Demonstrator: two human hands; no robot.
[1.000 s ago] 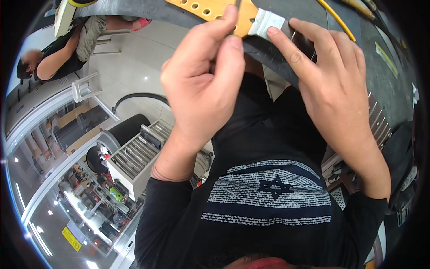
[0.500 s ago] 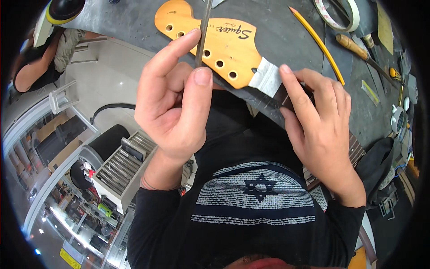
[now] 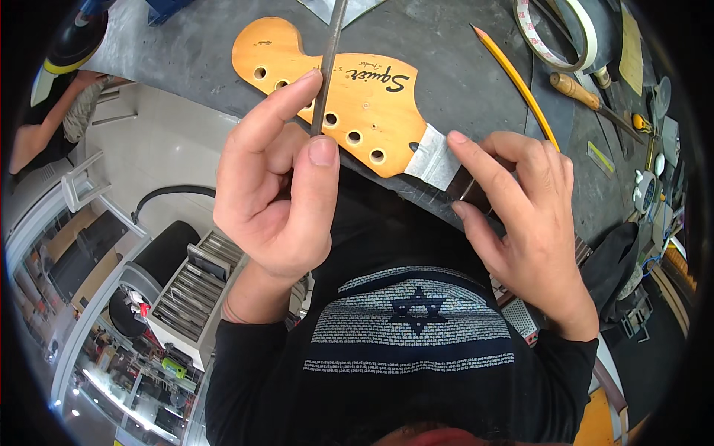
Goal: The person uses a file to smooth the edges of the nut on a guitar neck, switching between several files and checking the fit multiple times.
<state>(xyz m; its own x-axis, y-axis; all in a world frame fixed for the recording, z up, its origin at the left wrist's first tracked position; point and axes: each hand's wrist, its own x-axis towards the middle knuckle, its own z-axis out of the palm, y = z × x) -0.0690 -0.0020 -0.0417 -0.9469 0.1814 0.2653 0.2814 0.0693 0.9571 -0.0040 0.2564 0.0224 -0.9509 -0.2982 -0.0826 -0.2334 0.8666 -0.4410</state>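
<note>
An amber guitar headstock (image 3: 387, 100) with tuner holes and dark lettering lies at the bench's near edge, white tape (image 3: 433, 152) wrapped where it meets the dark fretted neck (image 3: 465, 189). My left hand (image 3: 271, 193) pinches a slim metal file (image 3: 331, 41) between index finger and thumb, holding it upright in the picture over the headstock. My right hand (image 3: 524, 215) grips the neck beside the tape, index fingertip at the tape, thumb on the near side, the other fingers curled over it.
The dark bench (image 3: 171, 52) holds a tape roll (image 3: 584, 33), yellow pencil (image 3: 513, 74), wooden-handled tool (image 3: 573, 91) and small tape measure (image 3: 641, 123). A chrome-barred cart (image 3: 190, 297) stands below left. A person's arm (image 3: 41, 130) shows at far left, beside a chair (image 3: 78, 182).
The view has shifted, showing more bench and headstock. My left hand has moved left relative to the tape, file still pinched. My right hand stays on the neck beside the tape.
</note>
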